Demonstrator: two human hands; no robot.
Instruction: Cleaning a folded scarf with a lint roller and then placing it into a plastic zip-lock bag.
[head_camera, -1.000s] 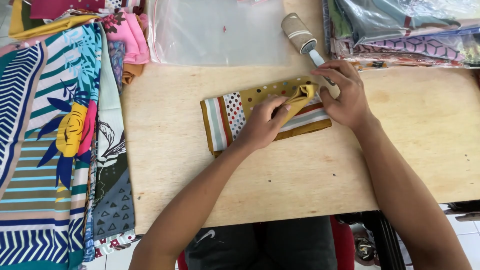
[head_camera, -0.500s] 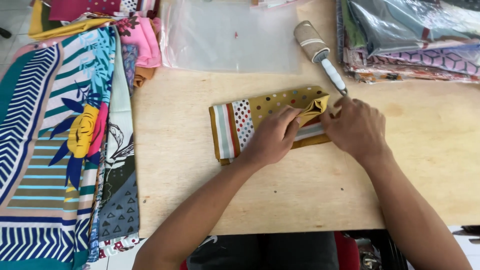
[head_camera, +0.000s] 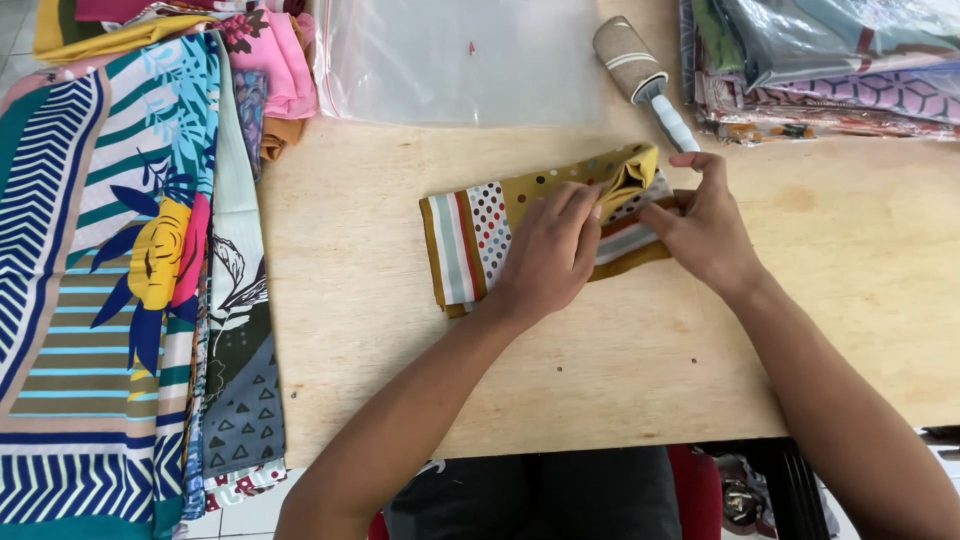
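Scarf (head_camera: 470, 240) lies folded into a long band across the middle of the desk (head_camera: 850, 300), mustard with dots and a striped end pointing to 9 o'clock. From the head view, my left hand (head_camera: 550, 255) presses flat on the band's centre, fingers spread and closed on nothing, just pinning cloth. My right hand (head_camera: 705, 235) pinches the loose yellow corner at the 3 o'clock end, thumb and fingertips shut on the scarf.

To do this fold well, I judge the left palm should hold the layers down firmly while the right draws the corner over squarely, edges matched, with no bunching under the fingers.

Relative to the grips, the scarf runs under the left hand and out to 9 o'clock; the raised corner sits between both hands, touching each. A lint roller (head_camera: 640, 75) lies at 12 o'clock, just beyond the right fingers. Plastic bag (head_camera: 460, 60) lies farther up; stacked fabrics (head_camera: 120, 260) at 9 o'clock.
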